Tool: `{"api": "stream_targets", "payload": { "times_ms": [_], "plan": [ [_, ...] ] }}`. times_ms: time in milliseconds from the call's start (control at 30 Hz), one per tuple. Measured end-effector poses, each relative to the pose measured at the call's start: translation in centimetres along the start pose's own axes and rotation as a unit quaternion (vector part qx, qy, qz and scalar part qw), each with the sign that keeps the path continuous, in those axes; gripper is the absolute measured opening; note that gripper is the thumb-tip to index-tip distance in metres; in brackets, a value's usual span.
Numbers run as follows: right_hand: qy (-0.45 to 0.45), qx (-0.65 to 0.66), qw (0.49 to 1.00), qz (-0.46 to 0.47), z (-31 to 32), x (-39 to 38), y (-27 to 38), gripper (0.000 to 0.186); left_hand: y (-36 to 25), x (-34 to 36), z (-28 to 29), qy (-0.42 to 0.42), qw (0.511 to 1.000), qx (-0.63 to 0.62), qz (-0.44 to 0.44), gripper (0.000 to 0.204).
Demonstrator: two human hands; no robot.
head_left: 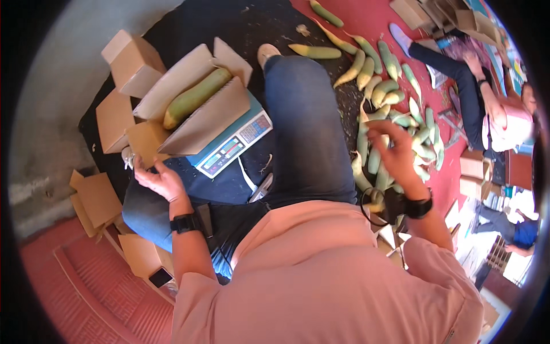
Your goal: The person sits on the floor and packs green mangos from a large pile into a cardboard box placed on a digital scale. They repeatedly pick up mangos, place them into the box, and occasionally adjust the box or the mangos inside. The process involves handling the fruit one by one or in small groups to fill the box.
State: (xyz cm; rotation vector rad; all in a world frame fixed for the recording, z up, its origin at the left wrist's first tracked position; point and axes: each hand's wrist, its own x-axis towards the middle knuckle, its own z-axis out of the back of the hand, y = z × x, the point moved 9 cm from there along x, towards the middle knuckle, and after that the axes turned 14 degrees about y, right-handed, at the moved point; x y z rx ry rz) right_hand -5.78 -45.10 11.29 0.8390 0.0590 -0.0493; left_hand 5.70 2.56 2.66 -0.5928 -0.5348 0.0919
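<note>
An open cardboard box (197,123) sits on a digital scale (235,144) in front of me to the left. Inside it lies one long green radish (197,97), yellowish at its lower end. My left hand (159,180) is beside the box's near flap (147,142), palm turned up, fingers apart and holding nothing. On the right, my right hand (395,155) hovers over a heap of green and yellowish radishes (378,94). Its fingers are loosely bent and apart, with no radish in them.
More cardboard boxes (134,66) stand left of the scale, and others (94,200) lie nearer on the left. A dark sheet (229,23) covers the floor ahead. Another person (464,71) sits at the far right. A phone (160,277) lies on cardboard at lower left.
</note>
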Motion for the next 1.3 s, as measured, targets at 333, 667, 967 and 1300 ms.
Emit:
{"api": "stream_targets", "payload": {
  "times_ms": [333, 667, 967, 1300],
  "plan": [
    [0.163, -0.082, 0.936, -0.302, -7.6, -17.3, -14.6, 0.020, -2.2, 0.4, -1.0, 0.070, 0.995, 0.053, -0.037, 0.037],
    [0.129, -0.097, 0.964, -0.213, -5.3, -5.4, -11.5, 0.020, 0.4, 2.7, 4.6, 0.021, 0.995, -0.084, 0.046, 0.045],
    [-0.024, -0.132, 0.970, 0.203, 0.1, 13.0, 12.4, 0.018, 4.7, 4.1, 4.2, 0.043, 0.949, -0.245, 0.191, 0.057],
    [0.180, -0.292, 0.910, -0.232, -7.7, -5.5, -18.9, 0.011, -4.0, 2.7, -1.7, 0.271, 0.948, 0.086, -0.141, 0.040]
  ]
}}
